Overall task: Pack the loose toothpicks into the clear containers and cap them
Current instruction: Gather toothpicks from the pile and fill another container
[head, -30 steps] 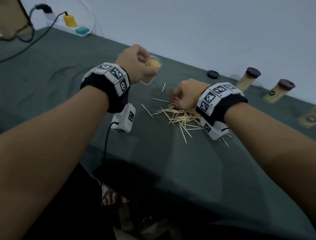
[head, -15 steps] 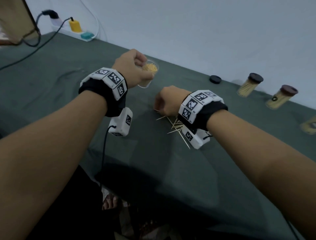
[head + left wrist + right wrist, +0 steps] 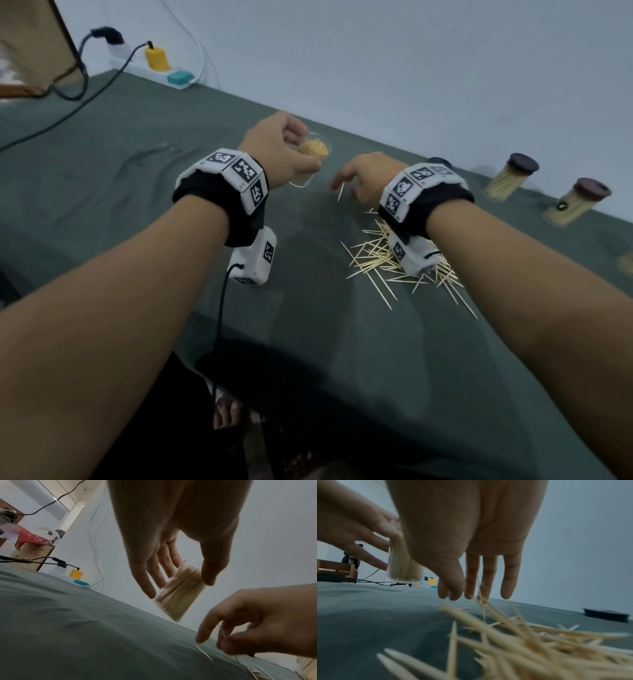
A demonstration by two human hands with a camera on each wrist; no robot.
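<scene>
The green table (image 3: pixel 120 164) fills most of the head view, and the job on it looks partly done. At the upper right edge of the frame two capped containers (image 3: pixel 510 180) stand full. Just right of centre a loose pile of toothpicks (image 3: pixel 373 257) lies under the right wrist, so a good share is left to pack. Above centre the left hand (image 3: pixel 277 150) grips an open clear container (image 3: pixel 178 592), tilted, nearly full and off the cloth. Right of it the right hand (image 3: pixel 366 178) pinches a few toothpicks (image 3: pixel 340 192) between lightly curled fingers, near the container's mouth. One loose dark cap (image 3: pixel 606 615) waits on the cloth, behind the right wrist.
</scene>
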